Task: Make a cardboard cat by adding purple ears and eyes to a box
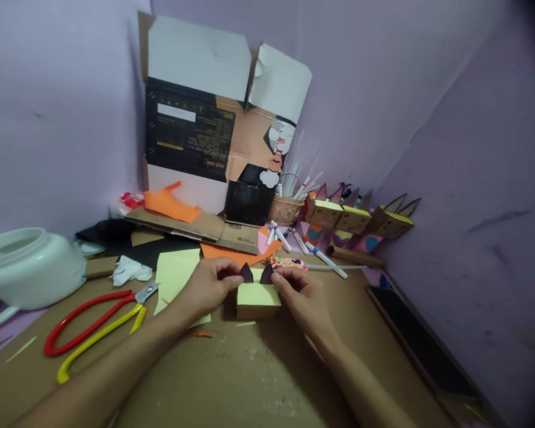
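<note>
Left fingers: thumb and forefinger of left hand [211, 284] pinched almost together on outer edge of left dark ear [246, 273].
Right fingers: right hand [305, 297], same pinch on right dark ear [266, 274]; fingertips behind it partly hidden.
Small box: yellow-topped cardboard box [257, 296] on the cardboard work surface [232, 368], between the hands, ears upright at its far side.
Basket: woven basket [286, 210] at the back, holding white pens and clear sticks.
Pot: white pot [35, 267] far left, open top; contents can't be made out.
Scissors: red-and-yellow scissors [101, 323], left of left forearm.
Paper: yellow sheet [176, 273] partly under left hand; crumpled white paper [131, 270] beside it.
In the way: right hand covers part of a patterned wrapper [288, 263].
Back right: loose markers [325, 258], then eared boxes [354, 219] in a row.
Writing: big carton [191, 137] has fine print, unreadable; flat cardboard [239, 239] shows a recycling mark and barcode.
</note>
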### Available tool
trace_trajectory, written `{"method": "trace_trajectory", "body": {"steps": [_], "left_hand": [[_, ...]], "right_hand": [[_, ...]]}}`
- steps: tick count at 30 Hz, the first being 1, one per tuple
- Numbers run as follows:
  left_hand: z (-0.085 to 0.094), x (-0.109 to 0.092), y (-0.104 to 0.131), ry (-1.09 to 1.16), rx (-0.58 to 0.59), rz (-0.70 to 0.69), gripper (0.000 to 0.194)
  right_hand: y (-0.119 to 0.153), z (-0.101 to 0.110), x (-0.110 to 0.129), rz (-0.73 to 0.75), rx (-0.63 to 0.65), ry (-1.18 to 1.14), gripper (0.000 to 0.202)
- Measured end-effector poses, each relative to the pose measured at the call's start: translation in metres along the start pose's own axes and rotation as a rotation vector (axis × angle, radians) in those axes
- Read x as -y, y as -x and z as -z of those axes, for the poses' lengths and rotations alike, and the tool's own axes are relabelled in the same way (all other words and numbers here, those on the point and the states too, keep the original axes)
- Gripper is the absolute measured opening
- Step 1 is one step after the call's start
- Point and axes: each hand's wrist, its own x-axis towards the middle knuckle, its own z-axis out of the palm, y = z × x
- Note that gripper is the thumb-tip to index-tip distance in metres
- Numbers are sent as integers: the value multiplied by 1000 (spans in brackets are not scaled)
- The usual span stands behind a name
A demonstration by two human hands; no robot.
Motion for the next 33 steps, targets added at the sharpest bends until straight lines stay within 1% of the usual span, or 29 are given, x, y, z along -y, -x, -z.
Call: {"method": "trace_trajectory", "body": {"steps": [7,13,16,19,24,29,33], "left_hand": [[-1,2,1,-18,-19,-17,7],[-1,5,1,-27,-24,-17,9],[-2,7,-1,-28,-27,-19,8],[-4,8,-1,-23,-27,-22,10],[-5,8,1,-15,-22,-27,12],[-5,10,5,-24,-32,-36,13],[-4,11,6,-51,-52,-58,10]], "right_hand": [[1,-4,-3,-38,-12,21,22],[2,-7,-4,-7,-36,24,23],[3,-7,-5,-1,-71,21,23],[4,-8,-6,-26,-97,17,23],[7,-7,-7,-50,-96,5,23],[9,-3,-10,5,-53,16,20],[7,1,-10,107,-40,16,13]]}}
